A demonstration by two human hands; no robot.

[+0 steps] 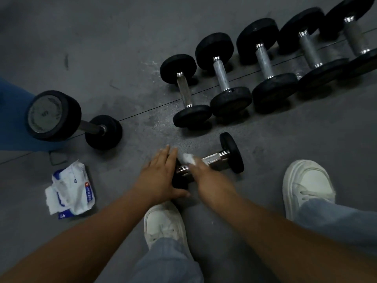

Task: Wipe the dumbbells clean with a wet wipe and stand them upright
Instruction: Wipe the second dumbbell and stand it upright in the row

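Grey gym floor [98, 41] fills the head view, with a seam running across it. A small dumbbell [231, 153] lies on its side near the bottom middle, just beyond a white shoe [165, 223]. Its long axis runs from the near left up to the far right. The left grip [161, 176] lies with straight fingers on the near-left head, steadying it without closing round it. The right grip [204, 176], blurred, is clamped on a white wipe [188, 159] pressed to the chrome handle close to that same head. From there the unwiped handle and the far head lie up and to the right, so the right grip is the nearer one for the stroke along the bar. Toward the left edge one dumbbell [51, 115] already stands on end, and a wipe pack [71, 193] lies below it. A row [222, 74] of five more lies flat at the upper right, probably still to do.
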